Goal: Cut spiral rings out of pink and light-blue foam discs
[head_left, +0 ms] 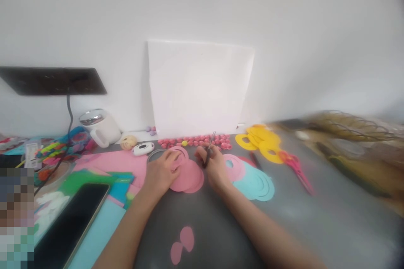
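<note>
My left hand (162,171) has its fingers closed on a pink paper ring (180,151), just above the table. Beneath and beside these fingers lie overlapping pink paper discs (192,176). My right hand (216,166) grips a small pair of dark-handled scissors (208,155), blades pointing up and away from me, apart from the pink paper. Right of that hand are a light pink paper ring (237,170) and several light blue paper circles (257,187). Two small pink paper cut-outs (187,238) lie nearer to me on the grey table (164,222).
Rolled pink pieces (202,139) line the base of a white board (202,88). Yellow paper rings (271,141) and pink scissors (296,170) lie right. A phone (74,222), coloured sheets (97,235), a white device (143,148) and a white mug (102,128) occupy the left.
</note>
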Motion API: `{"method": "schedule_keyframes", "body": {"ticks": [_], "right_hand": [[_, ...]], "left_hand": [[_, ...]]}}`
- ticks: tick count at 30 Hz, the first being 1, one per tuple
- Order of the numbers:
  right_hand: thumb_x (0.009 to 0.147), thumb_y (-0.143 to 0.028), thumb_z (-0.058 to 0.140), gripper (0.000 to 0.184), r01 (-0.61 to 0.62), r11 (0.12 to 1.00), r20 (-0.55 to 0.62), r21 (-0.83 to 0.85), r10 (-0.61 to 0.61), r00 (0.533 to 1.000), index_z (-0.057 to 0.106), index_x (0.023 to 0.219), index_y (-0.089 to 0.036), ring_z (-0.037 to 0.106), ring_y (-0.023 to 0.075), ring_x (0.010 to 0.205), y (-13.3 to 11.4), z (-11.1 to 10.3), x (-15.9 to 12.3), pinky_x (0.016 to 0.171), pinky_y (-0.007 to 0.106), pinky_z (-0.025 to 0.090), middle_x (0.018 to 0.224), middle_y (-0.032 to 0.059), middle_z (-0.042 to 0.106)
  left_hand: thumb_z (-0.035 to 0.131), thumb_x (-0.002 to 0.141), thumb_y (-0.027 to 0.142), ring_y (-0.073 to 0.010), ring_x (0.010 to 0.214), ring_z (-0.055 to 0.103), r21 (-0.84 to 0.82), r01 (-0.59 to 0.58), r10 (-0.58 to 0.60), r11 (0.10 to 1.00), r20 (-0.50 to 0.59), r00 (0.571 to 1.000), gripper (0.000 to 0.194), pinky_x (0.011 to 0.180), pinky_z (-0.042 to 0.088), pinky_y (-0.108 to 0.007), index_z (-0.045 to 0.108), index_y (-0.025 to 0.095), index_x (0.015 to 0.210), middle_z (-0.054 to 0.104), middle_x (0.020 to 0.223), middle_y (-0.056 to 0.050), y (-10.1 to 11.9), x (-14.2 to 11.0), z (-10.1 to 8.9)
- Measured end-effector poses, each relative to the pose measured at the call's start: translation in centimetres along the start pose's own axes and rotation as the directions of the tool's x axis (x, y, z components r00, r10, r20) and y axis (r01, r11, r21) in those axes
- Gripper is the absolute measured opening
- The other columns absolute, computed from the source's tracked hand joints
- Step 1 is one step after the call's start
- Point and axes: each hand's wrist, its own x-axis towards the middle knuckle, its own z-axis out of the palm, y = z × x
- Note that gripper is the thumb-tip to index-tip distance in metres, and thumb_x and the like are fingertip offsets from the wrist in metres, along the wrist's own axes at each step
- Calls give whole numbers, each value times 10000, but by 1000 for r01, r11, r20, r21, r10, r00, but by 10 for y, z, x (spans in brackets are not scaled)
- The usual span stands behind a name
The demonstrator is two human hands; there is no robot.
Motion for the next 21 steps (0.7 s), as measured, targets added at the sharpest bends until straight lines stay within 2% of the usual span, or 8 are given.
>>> {"method": "schedule_keyframes", "body": {"ticks": [2,4,8,12,17,21], "right_hand": [[687,-429,658,382,-30,1000,-25,-6,30,999,514,937,-180,480,131,585,-1,0,0,522,244,356,685,-4,567],[648,-387,695,389,-45,999,-9,-24,45,999,520,923,-176,479,127,574,-3,1,-1,515,241,357,675,-8,583],[630,-380,720,387,-35,998,52,-52,38,998,519,890,-176,497,133,566,-5,2,-3,500,242,364,683,3,625],[642,-371,719,384,-18,997,85,-80,25,996,508,898,-178,544,153,599,-3,2,-3,510,251,401,748,32,660],[621,-342,736,377,31,995,95,-90,-23,995,525,891,-185,642,214,749,5,1,1,663,312,488,789,43,691],[596,-300,753,417,30,997,53,-73,-26,998,529,930,-191,658,221,771,8,1,2,679,319,498,818,46,703]], "left_hand": [[523,711,144,-249,873,637,161,2,-17,987,88,996,426,561,413,-299,622,224,1117,640,1188,-53,-1,0,1],[495,711,123,-264,860,646,247,-8,-38,969,182,983,498,552,409,-316,582,230,1189,629,1219,-55,-1,0,1],[439,744,94,-276,858,655,320,-18,-63,947,239,969,524,567,417,-332,550,237,1236,639,1207,-63,-1,0,1],[451,740,83,-269,877,655,293,-17,-45,956,206,978,504,566,429,-321,558,228,1211,628,1228,-68,-3,1,1],[484,757,93,-226,872,665,178,-50,38,983,67,997,468,592,464,-292,551,253,1191,651,1203,-30,-5,0,5],[483,820,147,-166,766,675,42,-158,161,986,-68,985,362,580,468,-248,563,249,1157,721,1011,-7,-6,-1,9]]}}
